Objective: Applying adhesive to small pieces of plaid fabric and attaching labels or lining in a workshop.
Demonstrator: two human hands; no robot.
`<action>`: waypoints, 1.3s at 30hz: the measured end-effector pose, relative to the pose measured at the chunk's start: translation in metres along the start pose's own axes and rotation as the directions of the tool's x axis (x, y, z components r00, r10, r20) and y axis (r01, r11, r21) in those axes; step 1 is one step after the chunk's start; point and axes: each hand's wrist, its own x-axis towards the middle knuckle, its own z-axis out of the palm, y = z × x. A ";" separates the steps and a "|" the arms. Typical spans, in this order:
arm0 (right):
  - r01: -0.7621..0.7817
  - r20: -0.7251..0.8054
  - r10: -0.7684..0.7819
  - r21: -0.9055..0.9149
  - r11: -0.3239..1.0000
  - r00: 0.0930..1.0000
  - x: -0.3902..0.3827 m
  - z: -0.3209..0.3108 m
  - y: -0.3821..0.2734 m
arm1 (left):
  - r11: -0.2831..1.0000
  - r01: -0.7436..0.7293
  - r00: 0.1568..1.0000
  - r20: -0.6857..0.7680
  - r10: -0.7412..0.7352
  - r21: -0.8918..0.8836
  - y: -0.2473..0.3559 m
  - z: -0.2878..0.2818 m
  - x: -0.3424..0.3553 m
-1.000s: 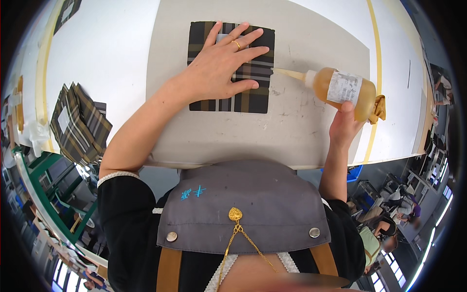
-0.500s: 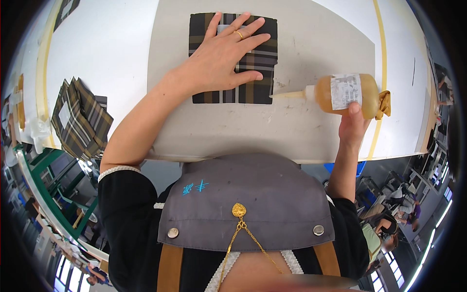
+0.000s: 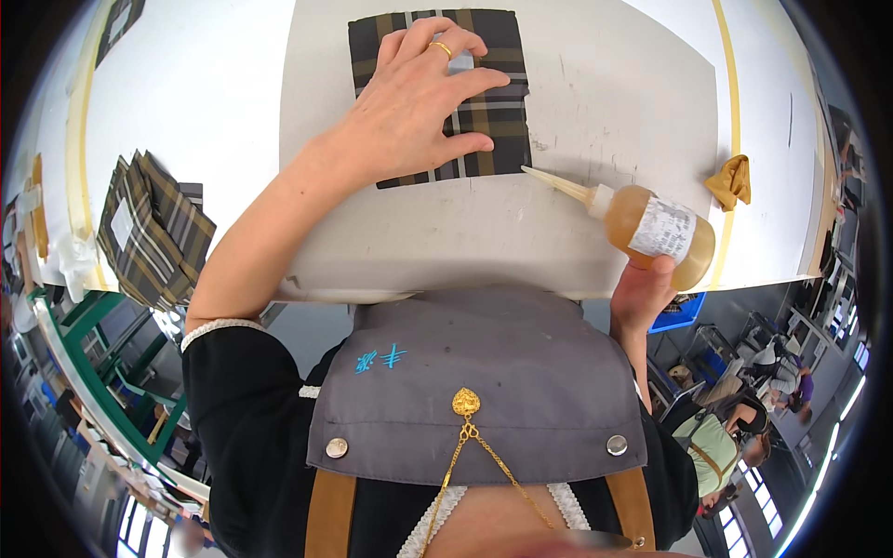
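My left hand (image 3: 417,107) lies on a dark plaid fabric square (image 3: 498,126), fingers apart and bent at the tips, a gold ring on one; a pale patch shows beneath the fingers. My right hand (image 3: 648,293) grips a squeeze bottle (image 3: 659,237) of amber liquid with a torn white label. Its long pale nozzle points left, the tip at the square's lower right corner. The square lies on a grey board (image 3: 614,112) with dark marks.
Folded plaid pieces (image 3: 149,232) lie at the left, another (image 3: 119,26) at top left. A crumpled mustard cloth (image 3: 730,181) sits on the white table (image 3: 186,84) near a yellow stripe. A blue crate (image 3: 676,321) is below the right edge; co-workers (image 3: 716,446) appear at lower right.
The fabric and my left hand have shifted up, the fingers now more bent. My right hand moved down with the bottle, the nozzle tip dropping from the square's right edge to its lower corner.
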 end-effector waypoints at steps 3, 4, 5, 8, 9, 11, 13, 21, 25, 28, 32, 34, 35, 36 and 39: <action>0.021 0.001 -0.021 -0.006 1.000 1.000 -0.009 0.008 0.003 | 1.000 -0.004 0.999 -0.048 0.003 -0.026 -0.005 0.003 -0.005; 0.021 0.006 -0.021 -0.005 1.000 1.000 -0.011 0.011 0.005 | 0.999 -0.021 0.999 -0.044 0.019 -0.036 -0.007 0.004 -0.004; 0.017 0.011 -0.017 0.012 1.000 1.000 -0.014 0.013 0.006 | 0.998 -0.037 0.999 -0.041 0.035 -0.046 -0.008 0.004 -0.004; 0.012 0.033 -0.013 0.030 0.999 0.999 -0.019 0.018 0.012 | 0.999 -0.018 1.000 -0.025 0.017 -0.049 -0.008 0.004 -0.003; 0.012 0.035 -0.013 0.029 1.000 0.999 -0.020 0.021 0.014 | 0.999 -0.005 0.999 -0.033 0.004 -0.044 -0.008 0.005 -0.003; 0.010 0.055 -0.012 0.039 0.999 0.998 -0.020 0.030 0.015 | 0.999 -0.024 0.999 -0.040 0.023 -0.035 -0.010 0.008 -0.004; 0.006 0.071 -0.010 0.052 0.999 0.997 -0.022 0.043 0.015 | 1.000 -0.022 0.998 -0.055 0.021 -0.019 -0.011 0.011 -0.005; -0.009 0.227 -0.003 0.050 0.999 0.974 -0.016 0.082 0.008 | 1.000 -0.024 0.998 -0.063 0.022 -0.020 -0.011 0.008 -0.003; -0.214 0.216 0.177 0.162 0.963 0.960 -0.006 0.094 0.016 | 0.999 0.000 0.998 -0.062 -0.002 -0.034 -0.012 0.009 -0.002; -0.520 0.324 0.413 0.414 0.747 0.851 0.027 0.104 -0.013 | 0.983 -0.081 0.966 -0.254 0.036 -0.166 -0.022 0.008 0.000; -0.376 0.323 0.265 0.357 0.855 0.909 0.052 0.108 -0.012 | 0.983 0.050 0.972 -0.217 -0.089 -0.177 -0.039 -0.022 -0.001; -0.036 0.321 0.003 0.095 0.995 0.947 0.059 0.109 -0.008 | 0.985 0.161 0.969 -0.179 -0.170 -0.064 -0.052 -0.027 -0.008; -0.032 0.327 -0.002 0.099 0.995 0.945 0.061 0.110 -0.005 | 0.985 0.163 0.968 -0.185 -0.172 -0.059 -0.058 -0.027 -0.011; 0.083 0.330 -0.096 0.055 0.995 0.939 0.062 0.111 -0.001 | 0.977 0.180 0.966 -0.167 -0.197 -0.112 -0.062 -0.025 -0.013; 0.207 0.328 -0.195 -0.001 0.978 0.924 0.065 0.117 0.004 | 0.967 0.191 0.966 -0.144 -0.216 -0.167 -0.066 -0.025 -0.011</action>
